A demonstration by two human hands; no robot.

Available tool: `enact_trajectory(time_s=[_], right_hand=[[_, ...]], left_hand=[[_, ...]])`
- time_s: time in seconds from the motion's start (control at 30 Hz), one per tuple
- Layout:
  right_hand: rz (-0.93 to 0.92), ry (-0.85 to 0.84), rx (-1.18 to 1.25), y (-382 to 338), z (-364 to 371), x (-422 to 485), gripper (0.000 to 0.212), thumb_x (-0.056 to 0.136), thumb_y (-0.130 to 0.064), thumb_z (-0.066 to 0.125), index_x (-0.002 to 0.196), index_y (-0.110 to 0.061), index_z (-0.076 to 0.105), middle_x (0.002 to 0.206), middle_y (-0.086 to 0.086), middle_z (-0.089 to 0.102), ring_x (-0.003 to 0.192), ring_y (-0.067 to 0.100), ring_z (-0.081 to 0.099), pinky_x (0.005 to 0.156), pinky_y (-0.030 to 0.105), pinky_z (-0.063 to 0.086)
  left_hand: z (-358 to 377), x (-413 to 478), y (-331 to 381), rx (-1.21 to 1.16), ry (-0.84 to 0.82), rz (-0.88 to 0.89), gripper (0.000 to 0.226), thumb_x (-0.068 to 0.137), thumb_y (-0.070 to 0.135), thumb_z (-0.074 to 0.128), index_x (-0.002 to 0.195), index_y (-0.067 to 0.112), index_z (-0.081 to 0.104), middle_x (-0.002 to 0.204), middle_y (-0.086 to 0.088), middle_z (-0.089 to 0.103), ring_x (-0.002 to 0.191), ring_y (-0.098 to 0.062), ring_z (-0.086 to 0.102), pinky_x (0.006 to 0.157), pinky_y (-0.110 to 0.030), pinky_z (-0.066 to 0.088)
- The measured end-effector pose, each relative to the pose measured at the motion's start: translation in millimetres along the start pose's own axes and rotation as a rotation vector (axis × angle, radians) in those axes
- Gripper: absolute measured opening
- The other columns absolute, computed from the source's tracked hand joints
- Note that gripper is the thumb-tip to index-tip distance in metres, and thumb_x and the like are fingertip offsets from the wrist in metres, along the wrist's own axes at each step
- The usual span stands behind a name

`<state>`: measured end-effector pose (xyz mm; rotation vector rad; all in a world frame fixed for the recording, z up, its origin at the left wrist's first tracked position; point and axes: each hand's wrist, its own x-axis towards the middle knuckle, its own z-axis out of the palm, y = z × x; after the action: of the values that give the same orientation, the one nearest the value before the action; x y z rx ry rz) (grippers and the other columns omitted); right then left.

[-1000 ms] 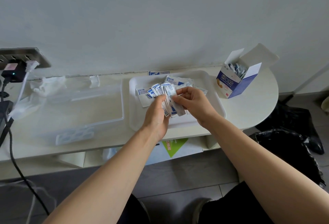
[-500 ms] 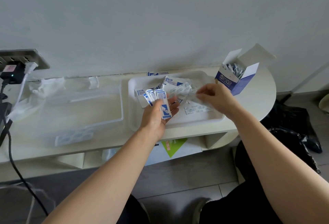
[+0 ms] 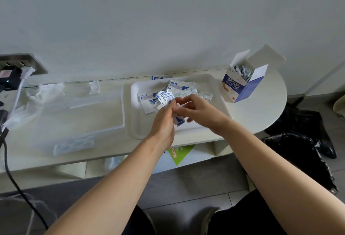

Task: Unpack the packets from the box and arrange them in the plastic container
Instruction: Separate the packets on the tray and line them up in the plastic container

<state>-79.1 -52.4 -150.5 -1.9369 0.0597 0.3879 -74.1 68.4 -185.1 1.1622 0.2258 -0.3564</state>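
Packets (image 3: pixel 165 97) stand fanned in the left hand's (image 3: pixel 164 122) curled fingers, long axes toward 11 o'clock. The right hand (image 3: pixel 201 111), meeting it from 3 o'clock, seems to pinch one of them. The plastic container (image 3: pixel 122 111) lies at 9 o'clock, nearer the left hand.

The packets (image 3: pixel 182 86) at frame centre are white with blue print. The box (image 3: pixel 234 89) at upper right is blue and white. A green label (image 3: pixel 179 153) shows below centre.

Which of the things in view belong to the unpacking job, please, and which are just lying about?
Job: open box, fanned packets in left hand, loose packets on white tray, clear plastic container.
Lying about: wall socket, black charger, crumpled plastic wrap, black bag.
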Motion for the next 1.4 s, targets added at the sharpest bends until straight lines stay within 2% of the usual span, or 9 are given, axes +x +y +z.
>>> enact_trajectory(time_s=[0.1,0.2,0.3,0.5,0.67,0.8,0.97,1.13,1.4], right_hand=[[-0.061,-0.055,0.083,4,5,1,0.021,0.091,-0.018,0.063,0.108,-0.006,0.062,0.087,0.006,0.069,0.074,0.012,0.061,0.068,0.026,0.048],[-0.185,0.060,-0.060,5,-4,4,0.005,0.089,-0.013,0.064,0.086,-0.016,0.065,0.073,-0.002,0.064,0.062,0.006,0.054,0.060,0.018,0.043],[-0.339,0.241,-0.490,15,-12,9,0.004,0.084,-0.014,0.067,0.087,-0.017,0.064,0.076,-0.004,0.061,0.068,0.013,0.051,0.063,0.029,0.043],[-0.401,0.065,-0.777,27,6,12,0.016,0.081,-0.018,0.071,0.095,-0.016,0.063,0.082,-0.006,0.053,0.078,0.017,0.049,0.068,0.035,0.045],[-0.275,0.064,-0.747,26,-2,9,0.036,0.076,-0.032,0.075,0.108,-0.021,0.060,0.095,-0.005,0.053,0.085,0.014,0.049,0.072,0.032,0.044],[-0.202,0.051,-0.705,25,-6,6,0.025,0.077,-0.024,0.075,0.100,-0.018,0.065,0.091,-0.003,0.055,0.073,0.010,0.047,0.066,0.023,0.035],[-0.173,0.037,-0.652,23,-3,6,0.016,0.076,-0.016,0.075,0.090,-0.016,0.068,0.084,-0.002,0.055,0.071,0.012,0.050,0.061,0.020,0.038],[-0.184,0.045,-0.565,27,-7,5,0.010,0.077,-0.013,0.074,0.082,-0.019,0.066,0.075,-0.007,0.058,0.061,0.003,0.049,0.056,0.007,0.038],[-0.327,0.240,-0.346,-3,-8,-2,0.010,0.075,-0.007,0.076,0.080,-0.015,0.076,0.066,-0.011,0.066,0.057,-0.004,0.055,0.058,0.008,0.040]], left_hand=[[1,-6,7,-0.085,-0.081,0.000,0.026,0.102,0.025,0.037,0.103,0.013,0.061,0.090,-0.009,0.067,0.075,-0.020,0.062,0.060,-0.030,0.048],[-8,-5,12,-0.004,-0.017,0.082,0.014,0.094,0.024,0.054,0.098,0.017,0.065,0.089,-0.003,0.068,0.080,-0.014,0.062,0.074,-0.027,0.048],[-27,1,15,0.321,0.180,0.261,0.016,0.088,0.012,0.062,0.102,0.019,0.065,0.094,0.004,0.067,0.083,-0.008,0.060,0.076,-0.023,0.046],[-48,-2,10,0.982,0.087,0.279,0.033,0.077,0.007,0.065,0.103,0.027,0.069,0.099,0.004,0.066,0.082,-0.011,0.059,0.078,-0.024,0.049],[-49,-8,13,1.181,0.093,0.287,0.031,0.077,0.011,0.068,0.104,0.027,0.069,0.104,0.004,0.058,0.088,-0.011,0.054,0.075,-0.021,0.040],[-47,-9,12,1.224,0.060,0.266,0.031,0.077,0.013,0.070,0.106,0.024,0.069,0.105,0.000,0.058,0.093,-0.016,0.057,0.075,-0.022,0.041],[-44,-7,8,1.233,0.042,0.313,0.022,0.080,0.019,0.071,0.101,0.023,0.072,0.101,0.000,0.062,0.094,-0.016,0.059,0.078,-0.025,0.046],[-47,-5,6,1.256,0.047,0.328,0.017,0.086,0.026,0.068,0.100,0.021,0.074,0.100,0.000,0.067,0.092,-0.017,0.061,0.078,-0.029,0.050],[-40,-29,58,1.303,0.111,0.533,0.017,0.088,0.018,0.062,0.095,0.024,0.076,0.083,0.002,0.068,0.076,-0.016,0.057,0.065,-0.026,0.037]])
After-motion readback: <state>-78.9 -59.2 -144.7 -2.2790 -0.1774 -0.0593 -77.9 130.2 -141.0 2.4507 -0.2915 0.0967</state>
